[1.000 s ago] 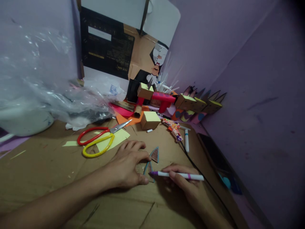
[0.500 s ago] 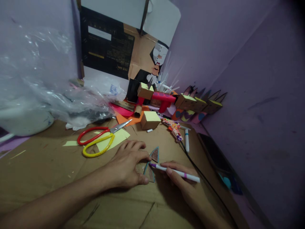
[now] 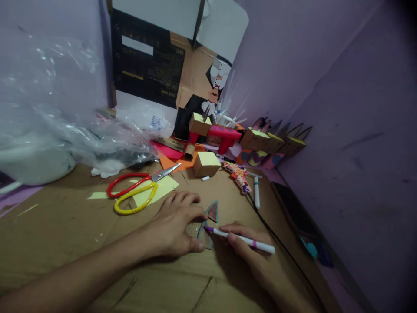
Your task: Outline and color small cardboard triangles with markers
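A person's right hand (image 3: 249, 248) grips a purple marker (image 3: 260, 246), its tip at a triangle (image 3: 206, 240) on cardboard (image 3: 169, 282), beside the parted thumb and forefinger of the left hand (image 3: 177, 224). Scissors (image 3: 155, 177), box (image 3: 206, 166) and glue gun (image 3: 239, 177) lie beyond, a cord (image 3: 276, 234) trailing nearby.

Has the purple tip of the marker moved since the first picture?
Yes. The purple tip of the marker has moved away from the person, closer to the farther blue-edged triangle, which lies in the same spot on the cardboard.
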Demonstrator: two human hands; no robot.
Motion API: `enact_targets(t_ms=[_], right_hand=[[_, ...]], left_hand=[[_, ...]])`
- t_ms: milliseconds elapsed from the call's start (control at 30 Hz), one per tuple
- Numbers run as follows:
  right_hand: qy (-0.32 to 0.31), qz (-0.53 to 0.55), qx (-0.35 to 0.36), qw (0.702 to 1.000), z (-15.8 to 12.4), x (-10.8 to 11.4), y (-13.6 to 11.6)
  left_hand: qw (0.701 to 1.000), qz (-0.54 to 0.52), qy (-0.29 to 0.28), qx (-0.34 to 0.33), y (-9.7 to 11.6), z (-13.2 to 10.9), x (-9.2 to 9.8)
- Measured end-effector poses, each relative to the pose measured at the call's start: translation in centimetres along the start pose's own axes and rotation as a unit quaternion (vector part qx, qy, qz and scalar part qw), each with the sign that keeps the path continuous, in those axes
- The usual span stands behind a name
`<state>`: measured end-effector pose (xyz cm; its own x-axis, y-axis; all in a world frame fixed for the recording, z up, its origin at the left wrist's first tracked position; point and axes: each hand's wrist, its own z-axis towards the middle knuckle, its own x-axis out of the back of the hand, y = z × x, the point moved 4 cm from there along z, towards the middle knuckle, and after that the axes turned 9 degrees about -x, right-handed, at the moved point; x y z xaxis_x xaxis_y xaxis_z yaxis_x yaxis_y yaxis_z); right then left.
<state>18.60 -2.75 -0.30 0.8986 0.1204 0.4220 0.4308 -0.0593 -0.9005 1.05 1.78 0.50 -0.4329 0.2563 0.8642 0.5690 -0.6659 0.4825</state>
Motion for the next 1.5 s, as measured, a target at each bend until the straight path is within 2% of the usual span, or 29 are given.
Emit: enact_targets(t_ms=[100,267,467,600,1000,1233,1400,1500], right_hand=[[-0.031,0.003,-0.002,1.000,0.0,-0.2,0.2],[0.021,0.020,-0.010,1.000,0.0,0.0,0.3],[-0.031,0.015,0.001,0.999,-0.1,-0.2,0.4],[-0.011,0.014,-0.005,1.000,0.0,-0.1,0.4],[-0.010,-0.017,0.023,1.000,-0.1,-0.2,0.0],[-0.028,-0.039,0.080,0.996,-0.3,-0.4,-0.7],[-0.043,-0.010,0.036,0.998,-0.3,-0.4,0.0],[-0.017,-0.005,0.037,0.999,-0.1,-0.4,-0.1]], left_hand=[[1.000,0.001,0.007,-0.004,0.0,0.0,0.0],[1.000,0.000,0.002,0.003,-0.2,0.0,-0.2],[1.000,0.003,0.009,-0.001,0.0,0.1,-0.1],[1.000,0.003,0.002,0.001,0.0,0.0,0.1],[1.000,0.010,-0.014,-0.003,0.1,-0.1,0.3],[1.000,0.006,-0.017,0.005,0.0,-0.2,0.1],[1.000,0.005,-0.015,0.002,-0.1,-0.1,0.0],[1.000,0.008,-0.015,0.004,-0.1,0.0,0.0]])
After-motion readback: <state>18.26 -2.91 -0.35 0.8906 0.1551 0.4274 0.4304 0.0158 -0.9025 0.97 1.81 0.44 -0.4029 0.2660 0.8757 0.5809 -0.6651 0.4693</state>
